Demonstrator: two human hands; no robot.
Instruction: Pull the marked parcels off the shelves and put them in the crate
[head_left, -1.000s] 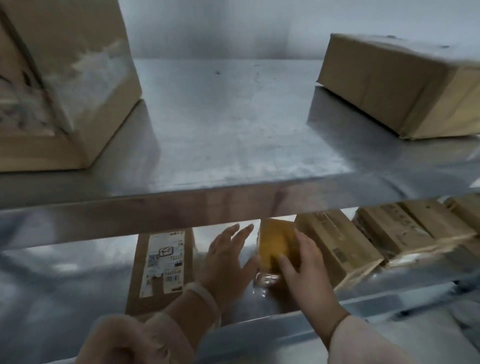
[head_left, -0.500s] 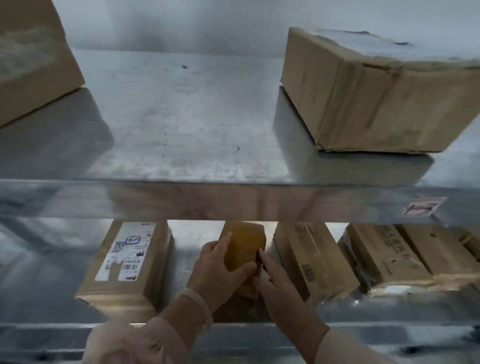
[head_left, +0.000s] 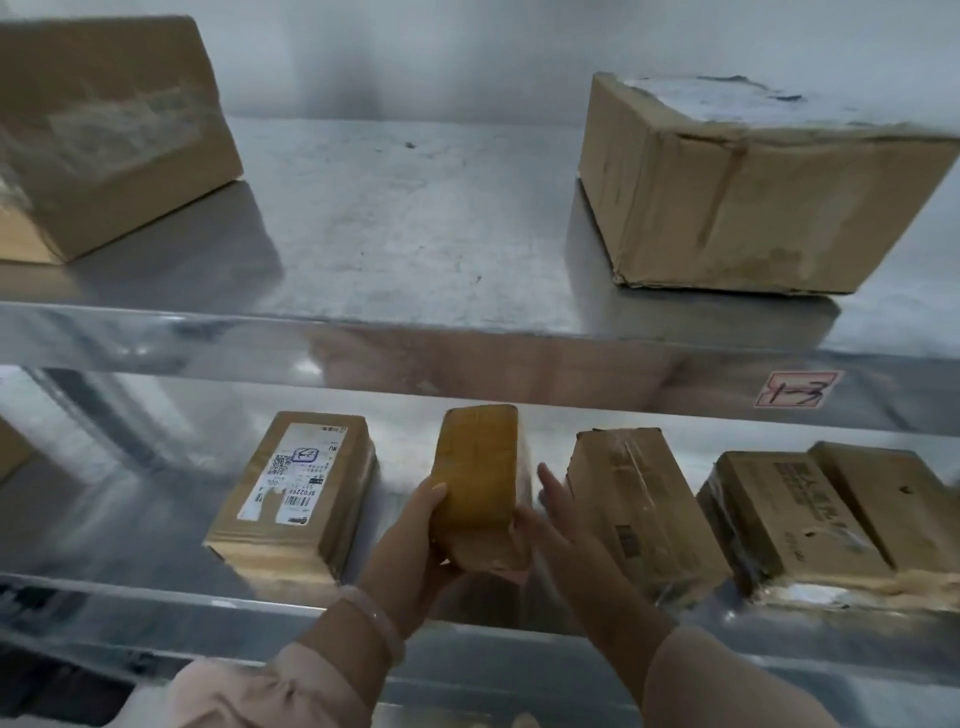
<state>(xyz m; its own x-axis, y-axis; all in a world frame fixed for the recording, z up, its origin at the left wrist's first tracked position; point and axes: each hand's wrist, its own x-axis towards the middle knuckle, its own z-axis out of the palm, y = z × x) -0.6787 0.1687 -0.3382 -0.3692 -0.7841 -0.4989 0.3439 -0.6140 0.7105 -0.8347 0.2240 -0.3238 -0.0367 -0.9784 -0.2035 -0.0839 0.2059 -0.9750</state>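
I have the left hand (head_left: 415, 540) gripping the near end of the yellow parcel (head_left: 478, 467), which is tipped up off the lower shelf (head_left: 130, 519) beside the taped box (head_left: 639, 499). The right hand (head_left: 561, 525) lies straight-fingered along its right side. With that one-sided hold I fear it could slip, or strike the upper shelf (head_left: 363, 353) coming out.

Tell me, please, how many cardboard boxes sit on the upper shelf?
2. The left box is partly cut off by the picture's edge; the right box sits opposite, with bare upper shelf between them. More may lie outside the view.
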